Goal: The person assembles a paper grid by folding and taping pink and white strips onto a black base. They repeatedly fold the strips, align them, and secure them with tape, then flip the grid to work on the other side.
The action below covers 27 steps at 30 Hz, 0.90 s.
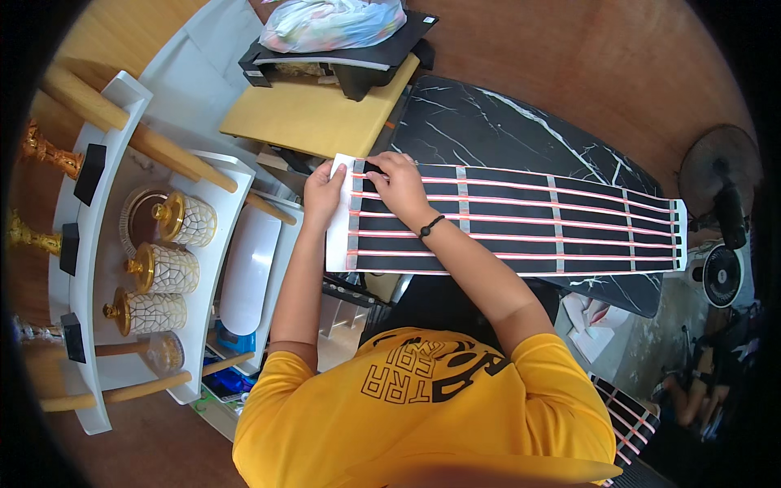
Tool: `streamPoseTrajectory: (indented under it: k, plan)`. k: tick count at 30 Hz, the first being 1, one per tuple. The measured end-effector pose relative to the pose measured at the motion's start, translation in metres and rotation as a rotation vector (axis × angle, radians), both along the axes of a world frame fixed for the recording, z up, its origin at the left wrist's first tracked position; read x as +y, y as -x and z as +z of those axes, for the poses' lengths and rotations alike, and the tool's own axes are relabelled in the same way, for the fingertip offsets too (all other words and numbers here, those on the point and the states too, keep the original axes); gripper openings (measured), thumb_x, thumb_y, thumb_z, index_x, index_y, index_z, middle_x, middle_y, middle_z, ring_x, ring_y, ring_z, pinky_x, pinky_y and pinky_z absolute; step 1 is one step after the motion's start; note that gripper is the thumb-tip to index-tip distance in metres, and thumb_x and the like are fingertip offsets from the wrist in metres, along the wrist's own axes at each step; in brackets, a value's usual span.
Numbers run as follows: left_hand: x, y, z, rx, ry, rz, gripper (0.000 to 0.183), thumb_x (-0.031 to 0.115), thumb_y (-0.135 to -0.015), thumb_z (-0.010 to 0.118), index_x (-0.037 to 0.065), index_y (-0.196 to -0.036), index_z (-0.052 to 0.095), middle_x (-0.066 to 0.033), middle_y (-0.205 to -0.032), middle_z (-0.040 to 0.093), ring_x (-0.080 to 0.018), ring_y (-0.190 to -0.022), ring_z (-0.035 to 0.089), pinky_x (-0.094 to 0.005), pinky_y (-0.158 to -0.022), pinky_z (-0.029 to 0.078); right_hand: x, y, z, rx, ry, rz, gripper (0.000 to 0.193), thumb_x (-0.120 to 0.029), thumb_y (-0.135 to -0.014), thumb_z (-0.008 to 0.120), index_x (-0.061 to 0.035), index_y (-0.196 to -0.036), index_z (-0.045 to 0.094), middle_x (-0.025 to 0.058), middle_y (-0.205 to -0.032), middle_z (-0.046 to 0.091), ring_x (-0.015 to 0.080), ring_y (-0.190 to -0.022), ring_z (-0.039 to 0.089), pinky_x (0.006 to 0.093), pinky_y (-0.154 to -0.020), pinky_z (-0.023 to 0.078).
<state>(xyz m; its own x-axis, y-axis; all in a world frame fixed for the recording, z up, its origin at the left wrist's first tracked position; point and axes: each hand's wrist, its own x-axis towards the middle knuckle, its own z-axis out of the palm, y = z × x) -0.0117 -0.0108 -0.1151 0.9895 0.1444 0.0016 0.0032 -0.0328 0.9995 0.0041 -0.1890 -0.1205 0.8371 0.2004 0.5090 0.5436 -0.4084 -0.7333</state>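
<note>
A long black panel (496, 206) with white ends lies across a black marble-patterned table (488, 122). Pink-and-white strips (504, 218) run along its length, and grey bands cross them. At the panel's white left end, my left hand (323, 193) grips the edge, thumb on top and fingers partly hidden behind it. My right hand (399, 185), with a dark bead bracelet on the wrist, is closed at the far left corner of the panel. Its thumb and fingers pinch the end of the farthest strip over the grey band; the fingertips are partly covered.
On the left, a white shelf (220, 268) with wooden rods carries several gold-lidded jars (169, 269). A black printer (350, 61) under a plastic bag (332, 24) sits on a yellow top. Fans (721, 275) stand at right. Another striped panel (625, 415) lies lower right.
</note>
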Motion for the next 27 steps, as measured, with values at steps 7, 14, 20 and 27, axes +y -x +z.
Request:
streamPoseTrajectory:
  k: [7,14,20,27]
  plan:
    - [-0.013,0.002,0.010,-0.223,-0.068,0.026,0.024,0.014,-0.101,0.055,-0.003,-0.116,0.064,-0.0089,-0.107,0.070,-0.0130,-0.097,0.063,-0.0272,-0.087,0.049,0.009,0.005,0.001,0.173,-0.069,-0.091,0.027,-0.025,-0.081,0.077,-0.0010,-0.091,0.068,0.0145,-0.089,0.066,0.0314,-0.084,0.060,0.0401,-0.075,0.046]
    - [0.006,-0.021,0.069,-0.011,-0.075,-0.567,0.049,0.039,-0.106,0.040,-0.001,-0.129,0.055,-0.0125,-0.126,0.064,-0.0201,-0.113,0.058,-0.0365,-0.102,0.042,-0.016,0.007,0.017,0.174,-0.149,0.206,0.028,-0.027,-0.080,0.078,-0.0029,-0.092,0.071,0.0123,-0.088,0.067,0.0291,-0.084,0.060,0.0391,-0.075,0.046]
    - [-0.018,-0.038,0.079,0.032,0.016,-1.003,0.046,0.034,-0.101,0.057,0.004,-0.134,0.050,-0.0050,-0.126,0.056,-0.0140,-0.118,0.053,-0.0300,-0.101,0.041,-0.049,0.014,0.031,0.299,-0.235,0.451,0.025,-0.018,-0.086,0.076,-0.0033,-0.106,0.072,0.0078,-0.101,0.067,0.0160,-0.094,0.057,0.0304,-0.084,0.044]
    - [-0.034,-0.037,0.071,0.028,-0.014,-1.037,0.028,0.020,-0.100,0.057,0.004,-0.122,0.051,0.0001,-0.103,0.053,-0.0096,-0.097,0.051,-0.0250,-0.089,0.040,-0.068,0.013,0.031,0.312,-0.231,0.489,0.024,-0.022,-0.090,0.072,-0.0013,-0.103,0.070,0.0082,-0.103,0.064,0.0181,-0.099,0.058,0.0309,-0.090,0.045]
